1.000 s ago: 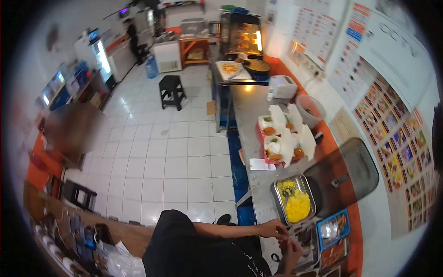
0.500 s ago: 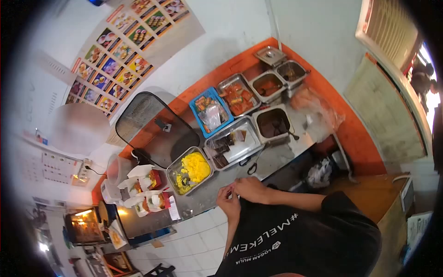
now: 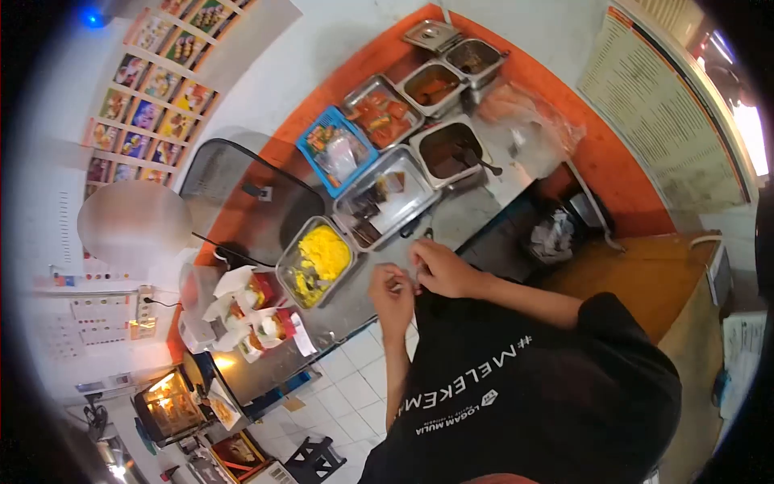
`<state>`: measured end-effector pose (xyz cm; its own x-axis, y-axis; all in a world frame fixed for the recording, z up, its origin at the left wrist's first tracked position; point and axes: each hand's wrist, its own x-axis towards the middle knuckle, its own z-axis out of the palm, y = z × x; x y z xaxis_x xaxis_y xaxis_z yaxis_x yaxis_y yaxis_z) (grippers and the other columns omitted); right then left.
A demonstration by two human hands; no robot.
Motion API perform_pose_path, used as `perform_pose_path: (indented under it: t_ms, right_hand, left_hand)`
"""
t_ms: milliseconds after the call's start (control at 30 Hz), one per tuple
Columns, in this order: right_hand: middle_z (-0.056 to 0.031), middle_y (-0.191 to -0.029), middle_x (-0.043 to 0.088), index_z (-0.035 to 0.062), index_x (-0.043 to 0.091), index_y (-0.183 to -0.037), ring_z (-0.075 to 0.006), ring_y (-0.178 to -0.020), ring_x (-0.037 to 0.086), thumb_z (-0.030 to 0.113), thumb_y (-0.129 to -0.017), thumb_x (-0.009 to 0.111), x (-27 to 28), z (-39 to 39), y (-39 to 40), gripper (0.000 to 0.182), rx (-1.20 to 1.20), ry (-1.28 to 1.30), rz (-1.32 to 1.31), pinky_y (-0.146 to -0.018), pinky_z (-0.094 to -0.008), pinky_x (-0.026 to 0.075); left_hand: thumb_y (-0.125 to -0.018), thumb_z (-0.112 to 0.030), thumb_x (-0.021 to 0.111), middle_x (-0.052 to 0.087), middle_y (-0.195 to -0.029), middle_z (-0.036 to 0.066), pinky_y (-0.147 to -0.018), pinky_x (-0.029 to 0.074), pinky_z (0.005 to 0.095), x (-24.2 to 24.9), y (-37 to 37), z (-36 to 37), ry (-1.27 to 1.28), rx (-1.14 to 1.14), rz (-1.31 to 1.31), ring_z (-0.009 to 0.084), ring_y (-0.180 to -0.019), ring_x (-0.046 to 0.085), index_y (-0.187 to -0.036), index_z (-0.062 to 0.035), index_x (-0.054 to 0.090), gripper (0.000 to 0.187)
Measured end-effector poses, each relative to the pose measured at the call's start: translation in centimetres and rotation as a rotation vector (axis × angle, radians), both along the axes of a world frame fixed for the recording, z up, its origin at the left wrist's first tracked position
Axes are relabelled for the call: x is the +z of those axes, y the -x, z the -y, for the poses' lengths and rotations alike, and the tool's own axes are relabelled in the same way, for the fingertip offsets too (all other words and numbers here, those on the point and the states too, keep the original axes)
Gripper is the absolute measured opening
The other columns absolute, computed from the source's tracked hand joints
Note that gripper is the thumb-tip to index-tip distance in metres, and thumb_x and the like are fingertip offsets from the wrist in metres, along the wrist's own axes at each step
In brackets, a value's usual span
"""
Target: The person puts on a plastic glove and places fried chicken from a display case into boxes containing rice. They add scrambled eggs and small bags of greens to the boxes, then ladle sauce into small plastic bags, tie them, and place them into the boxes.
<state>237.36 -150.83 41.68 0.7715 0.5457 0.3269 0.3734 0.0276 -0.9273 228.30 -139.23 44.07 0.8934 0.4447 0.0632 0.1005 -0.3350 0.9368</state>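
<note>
My left hand [image 3: 392, 297] is raised in front of my black shirt, its fingers curled in. Close beside it, my right hand [image 3: 442, 268] is closed, thumb and fingers pinched together. The fingertips of both hands nearly meet. Whatever they hold is too small to make out. Beyond them on the metal counter stands a steel tray of yellow food [image 3: 324, 254], looking like rice, with a utensil in it. A clear-lidded steel tray with dark pieces [image 3: 387, 198] sits just past my right hand. Scissors-like dark handles [image 3: 415, 228] lie by that tray's near edge.
Open food boxes [image 3: 262, 319] stand at the counter's left end. Behind are a blue basket [image 3: 334, 153], a pan of orange-red food [image 3: 383, 113] and a sauce pan with a ladle [image 3: 451, 149]. A mesh cover [image 3: 242, 198] leans by the wall. A black stool [image 3: 316, 460] stands below.
The view has turned and shifted, so the counter sits higher and further left. My hands have come slightly apart, and the pink bit earlier visible between my fingers no longer shows clearly.
</note>
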Motion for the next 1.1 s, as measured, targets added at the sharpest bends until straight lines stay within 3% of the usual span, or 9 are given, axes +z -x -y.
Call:
perform_pose_path:
  t_ms: [233, 400, 533, 633, 800, 867, 933, 967, 1100]
  right_hand:
    - [-0.0014, -0.072, 0.062, 0.0, 0.063, -0.081, -0.0067, -0.067, 0.056, 0.003, -0.075, 0.07, -1.5, 1.2, -1.4, 0.009, 0.17, 0.032, -0.554, -0.06, -0.0249, 0.046]
    - [-0.003, -0.08, 0.062, -0.0005, 0.064, -0.087, -0.011, -0.07, 0.06, 0.014, -0.08, 0.076, -2.8, 3.6, -2.4, 0.02, 0.38, -0.061, -0.769, -0.064, -0.0252, 0.051]
    - [-0.0066, -0.085, 0.061, -0.0039, 0.057, -0.112, -0.0153, -0.075, 0.062, 0.017, -0.081, 0.079, -8.3, 6.4, -8.0, 0.043, -0.641, -0.198, -0.854, -0.065, -0.0265, 0.051]
    - [-0.0086, -0.086, 0.062, -0.0053, 0.051, -0.123, -0.015, -0.077, 0.063, 0.018, -0.083, 0.078, -12.4, 7.6, -13.6, 0.054, -0.783, -0.257, -0.832, -0.065, -0.0265, 0.051]
    - [-0.0081, -0.089, 0.063, -0.006, 0.062, -0.11, -0.0129, -0.079, 0.062, 0.008, -0.092, 0.065, -12.6, 5.2, -17.3, 0.023, -0.64, -0.425, -0.507, -0.069, -0.0251, 0.05]
    - [-0.0101, -0.091, 0.066, -0.0036, 0.066, -0.104, -0.0176, -0.081, 0.065, 0.003, -0.093, 0.06, -11.3, 4.2, -17.7, 0.014, -0.614, -0.293, -0.404, -0.073, -0.0273, 0.05]
    - [-0.0139, -0.095, 0.066, -0.0005, 0.066, -0.106, -0.0277, -0.086, 0.065, 0.002, -0.092, 0.058, -10.2, 3.9, -18.2, 0.016, -0.361, 0.156, 0.286, -0.076, -0.0316, 0.05]
    - [-0.0179, -0.1, 0.064, 0.0017, 0.064, -0.107, -0.0371, -0.094, 0.061, 0.001, -0.093, 0.053, -10.1, 4.1, -18.5, 0.018, -0.169, 0.211, 0.36, -0.081, -0.037, 0.049]
    - [-0.0189, -0.099, 0.062, 0.0009, 0.06, -0.106, -0.0389, -0.096, 0.059, 0.002, -0.094, 0.048, -9.9, 4.8, -18.9, 0.017, 0.051, 0.443, 0.578, -0.083, -0.0406, 0.048]
  left_hand:
    - [-0.081, 0.005, 0.068, 0.062, -0.113, 0.009, -0.054, 0.043, 0.0185, 1.8, 0.2, -0.4, -0.003, -0.234, 0.064, 0.0041, -0.063, 0.053, -0.113, -0.0024, 0.065, 0.034]
    - [-0.075, 0.002, 0.079, 0.065, -0.114, 0.01, -0.056, 0.044, 0.0177, -2.2, 1.6, -1.4, -0.089, -0.233, 0.076, 0.0035, -0.064, 0.055, -0.119, -0.0017, 0.062, 0.048]
    - [-0.075, 0.003, 0.078, 0.065, -0.114, 0.01, -0.058, 0.045, 0.0177, -2.4, 4.2, -2.8, 0.078, 0.028, 0.086, 0.0039, -0.065, 0.057, -0.121, 0.0003, 0.06, 0.049]
    - [-0.075, 0.005, 0.077, 0.061, -0.121, 0.012, -0.06, 0.046, 0.0176, -2.8, 5.7, -3.6, 0.112, 0.121, 0.155, 0.0055, -0.067, 0.06, -0.118, -0.0008, 0.061, 0.046]
    - [-0.077, 0.006, 0.075, 0.061, -0.12, 0.012, -0.06, 0.045, 0.0171, -3.0, 7.2, -4.0, 0.082, 0.137, 0.153, 0.0051, -0.07, 0.059, -0.119, -0.0004, 0.06, 0.045]
    - [-0.078, 0.007, 0.074, 0.061, -0.12, 0.012, -0.061, 0.044, 0.0166, -2.9, 7.7, -3.7, 0.08, 0.157, 0.16, 0.0047, -0.073, 0.058, -0.119, -0.0004, 0.06, 0.045]
    - [-0.078, 0.008, 0.074, 0.061, -0.119, 0.012, -0.061, 0.044, 0.0168, -2.7, 8.3, -3.3, 0.098, 0.142, 0.167, 0.0049, -0.074, 0.058, -0.118, -0.0002, 0.06, 0.044]
    - [-0.077, 0.008, 0.074, 0.061, -0.119, 0.012, -0.061, 0.044, 0.0167, -2.8, 8.7, -3.1, 0.111, 0.153, 0.158, 0.005, -0.074, 0.058, -0.118, -0.0001, 0.06, 0.044]
    - [-0.075, 0.007, 0.076, 0.06, -0.116, 0.01, -0.06, 0.045, 0.0166, -3.2, 9.7, -2.6, 0.17, 0.217, 0.192, 0.0045, -0.068, 0.06, -0.114, 0.0, 0.065, 0.042]
